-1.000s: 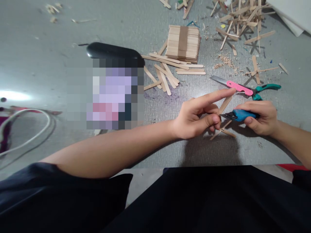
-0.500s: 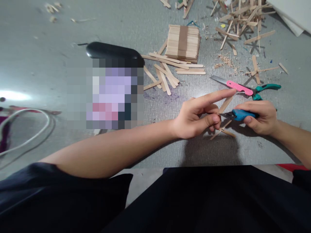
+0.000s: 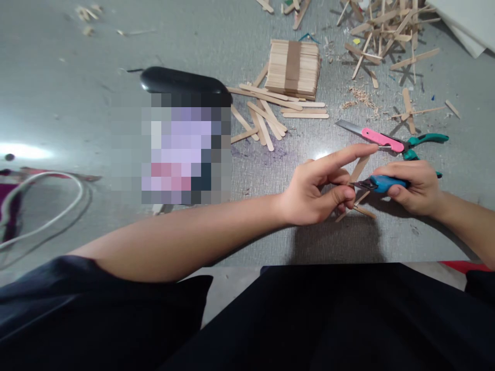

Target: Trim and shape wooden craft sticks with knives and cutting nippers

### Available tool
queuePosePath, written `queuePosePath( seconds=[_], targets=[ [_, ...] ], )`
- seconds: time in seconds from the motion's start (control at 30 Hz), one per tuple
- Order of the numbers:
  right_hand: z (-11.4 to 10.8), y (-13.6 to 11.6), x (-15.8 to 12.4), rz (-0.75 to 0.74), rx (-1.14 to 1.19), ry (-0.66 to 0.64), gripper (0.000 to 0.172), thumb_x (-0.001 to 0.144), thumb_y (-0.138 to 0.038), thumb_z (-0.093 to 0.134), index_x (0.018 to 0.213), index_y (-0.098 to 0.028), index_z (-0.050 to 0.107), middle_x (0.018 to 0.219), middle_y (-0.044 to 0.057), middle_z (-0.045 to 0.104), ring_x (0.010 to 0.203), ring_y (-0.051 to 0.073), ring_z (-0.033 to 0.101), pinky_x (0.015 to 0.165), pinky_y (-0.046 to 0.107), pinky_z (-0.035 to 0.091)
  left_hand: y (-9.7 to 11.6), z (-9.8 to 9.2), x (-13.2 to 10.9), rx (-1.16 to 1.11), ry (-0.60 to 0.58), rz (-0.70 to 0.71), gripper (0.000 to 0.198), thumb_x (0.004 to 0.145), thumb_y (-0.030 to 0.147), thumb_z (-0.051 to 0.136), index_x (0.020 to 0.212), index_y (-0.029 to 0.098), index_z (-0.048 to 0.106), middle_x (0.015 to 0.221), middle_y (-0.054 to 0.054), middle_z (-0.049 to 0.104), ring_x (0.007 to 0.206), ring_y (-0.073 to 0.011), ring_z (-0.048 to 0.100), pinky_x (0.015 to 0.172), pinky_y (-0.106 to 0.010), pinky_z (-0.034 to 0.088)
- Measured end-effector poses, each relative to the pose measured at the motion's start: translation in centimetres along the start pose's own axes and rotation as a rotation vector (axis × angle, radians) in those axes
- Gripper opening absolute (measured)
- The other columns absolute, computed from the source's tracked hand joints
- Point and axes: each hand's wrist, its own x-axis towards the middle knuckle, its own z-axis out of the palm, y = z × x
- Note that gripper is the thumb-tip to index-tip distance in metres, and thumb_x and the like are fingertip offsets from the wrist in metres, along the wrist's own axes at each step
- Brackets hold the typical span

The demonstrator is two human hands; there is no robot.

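My left hand (image 3: 315, 193) pinches a wooden craft stick (image 3: 360, 168) between thumb and bent fingers, its index finger stretched out above. Blue-handled nippers (image 3: 388, 184) lie in the closed grip of my right hand (image 3: 419, 185). Their dark jaws meet the stick right at my left fingertips; whether they bite into it I cannot tell. Below the jaws, crossed craft sticks (image 3: 364, 211) show, partly covered by my left fingers; whether they join the held stick is hidden. Just beyond both hands lie a pink-handled saw blade (image 3: 379, 138) and teal-handled pliers (image 3: 429, 138).
A banded stack of craft sticks (image 3: 278, 69) stands behind loose sticks (image 3: 265, 121). At the back right is a heap of crossed sticks (image 3: 394, 26), with wood shavings (image 3: 361, 96) nearer. To the left are a black case (image 3: 181, 80), a blurred-out patch and a white cable (image 3: 79, 193).
My left hand has shifted very slightly to the right and down, its pinch kept. The nippers stay at the stick in my right hand. The whole view has moved a little.
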Motion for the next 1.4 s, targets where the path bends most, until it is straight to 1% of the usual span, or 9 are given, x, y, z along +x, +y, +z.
queuePosePath(
  seconds=[0.1, 0.17, 0.33, 0.57, 0.7, 0.87, 1.03, 1.2, 1.4],
  targets=[
    [0.0, 0.0, 0.0, 0.000, -0.009, -0.009, 0.042, 0.121, -0.063, 0.068, 0.123, -0.028, 0.091, 0.080, 0.000, 0.079, 0.064, 0.016, 0.069, 0.062, 0.031, 0.053, 0.0, 0.2, 0.0, 0.001, 0.022, 0.034, 0.065, 0.122, 0.041, 0.072, 0.185, 0.039, 0.052, 0.082, 0.004, 0.078, 0.057, -0.0113, 0.075, 0.058, -0.021, 0.067],
    [0.1, 0.0, -0.1, 0.003, -0.005, -0.012, 0.043, 0.122, -0.064, 0.067, 0.123, -0.028, 0.090, 0.081, 0.000, 0.079, 0.065, 0.016, 0.069, 0.062, 0.031, 0.052, 0.0, 0.3, -0.1, -0.012, 0.024, 0.027, 0.064, 0.122, 0.040, 0.073, 0.183, 0.040, 0.055, 0.082, 0.004, 0.077, 0.057, -0.0109, 0.075, 0.058, -0.020, 0.067],
    [0.3, -0.1, -0.3, 0.011, -0.019, 0.002, 0.047, 0.122, -0.068, 0.065, 0.122, -0.027, 0.089, 0.085, 0.001, 0.081, 0.070, 0.017, 0.072, 0.066, 0.032, 0.054, 0.3, 0.5, -0.4, -0.038, 0.013, -0.091, 0.063, 0.122, 0.043, 0.072, 0.183, 0.038, 0.055, 0.084, 0.002, 0.077, 0.060, -0.0123, 0.076, 0.059, -0.023, 0.068],
    [0.4, -0.4, 0.0, -0.008, -0.037, 0.033, 0.042, 0.121, -0.065, 0.068, 0.118, -0.028, 0.088, 0.083, -0.001, 0.081, 0.067, 0.015, 0.072, 0.063, 0.030, 0.053, 0.7, 0.1, -0.7, -0.079, 0.013, -0.188, 0.073, 0.119, 0.053, 0.076, 0.186, 0.038, 0.051, 0.085, 0.000, 0.081, 0.063, -0.0163, 0.079, 0.060, -0.028, 0.071],
    [0.3, -0.4, 0.1, -0.010, -0.056, 0.046, 0.042, 0.121, -0.065, 0.069, 0.116, -0.028, 0.088, 0.084, 0.000, 0.083, 0.067, 0.016, 0.073, 0.064, 0.032, 0.054, 0.9, -0.1, -0.5, -0.071, 0.035, -0.166, 0.073, 0.118, 0.056, 0.078, 0.184, 0.037, 0.055, 0.085, -0.001, 0.083, 0.062, -0.0162, 0.080, 0.059, -0.027, 0.070],
    [0.2, -0.5, 0.1, 0.005, -0.045, 0.042, 0.041, 0.120, -0.065, 0.070, 0.115, -0.029, 0.088, 0.081, 0.000, 0.081, 0.064, 0.016, 0.072, 0.062, 0.033, 0.053, 1.0, -0.1, -0.1, -0.081, 0.048, -0.145, 0.069, 0.117, 0.054, 0.080, 0.181, 0.038, 0.058, 0.083, 0.001, 0.084, 0.060, -0.0149, 0.078, 0.058, -0.025, 0.068],
    [0.3, -0.5, 0.2, 0.008, -0.041, 0.046, 0.042, 0.120, -0.066, 0.070, 0.113, -0.029, 0.089, 0.079, -0.001, 0.079, 0.064, 0.016, 0.070, 0.062, 0.032, 0.053, 0.9, -0.1, -0.2, -0.069, 0.048, -0.175, 0.071, 0.117, 0.056, 0.080, 0.181, 0.038, 0.058, 0.083, 0.001, 0.083, 0.060, -0.0150, 0.078, 0.059, -0.027, 0.069],
    [0.4, -0.4, 0.1, 0.011, -0.029, 0.026, 0.044, 0.120, -0.066, 0.069, 0.112, -0.028, 0.088, 0.079, -0.002, 0.079, 0.065, 0.015, 0.070, 0.062, 0.030, 0.052, 0.5, 0.1, -0.6, -0.108, 0.029, -0.189, 0.069, 0.117, 0.050, 0.080, 0.182, 0.040, 0.057, 0.083, 0.001, 0.081, 0.061, -0.0151, 0.077, 0.060, -0.028, 0.070],
    [0.4, -0.2, -0.1, 0.022, -0.021, 0.038, 0.041, 0.119, -0.066, 0.072, 0.116, -0.028, 0.089, 0.083, 0.000, 0.082, 0.067, 0.016, 0.072, 0.064, 0.032, 0.053, 0.4, 0.1, -0.5, -0.105, 0.034, -0.186, 0.067, 0.118, 0.046, 0.079, 0.181, 0.044, 0.058, 0.086, 0.001, 0.083, 0.064, -0.0157, 0.079, 0.062, -0.029, 0.072]
  ],
)
